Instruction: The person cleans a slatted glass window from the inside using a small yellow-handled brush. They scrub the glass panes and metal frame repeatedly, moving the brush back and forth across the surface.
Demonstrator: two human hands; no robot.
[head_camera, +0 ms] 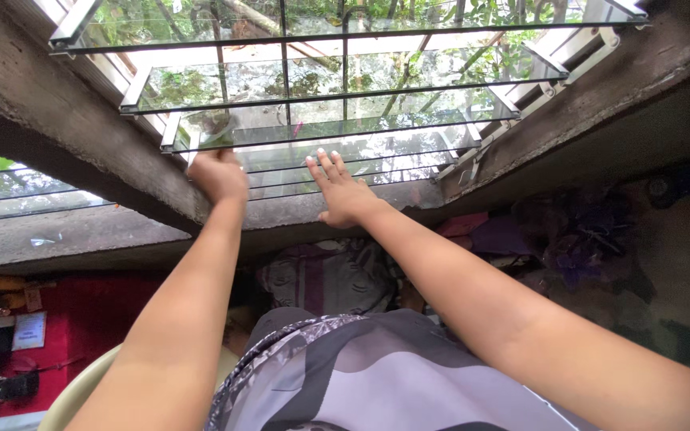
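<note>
A person reached up with both bare arms to a louvre window of horizontal glass slats (345,96) set in a concrete frame (65,136). The view looked up from the person's head, so the patterned grey shirt (393,383) filled the bottom of the picture.

The left hand (219,174) was closed around the left end of one lower glass slat (361,128), near its metal holder; the fingers were curled out of sight, so how firmly they gripped could not be told. The right hand (343,191) lay flat, fingers spread and pointing upward, palm pressed on the lowest panes just to the right of the left hand.

The slat's long axis ran left to right, stretching well away to the right of both hands toward the far metal clips (513,104). The left hand was at its end; the right hand sat just below its middle stretch.

Green leaves showed through the glass. Below the concrete sill (81,235) lay bundled cloth (329,275) and a red mat (89,311).
</note>
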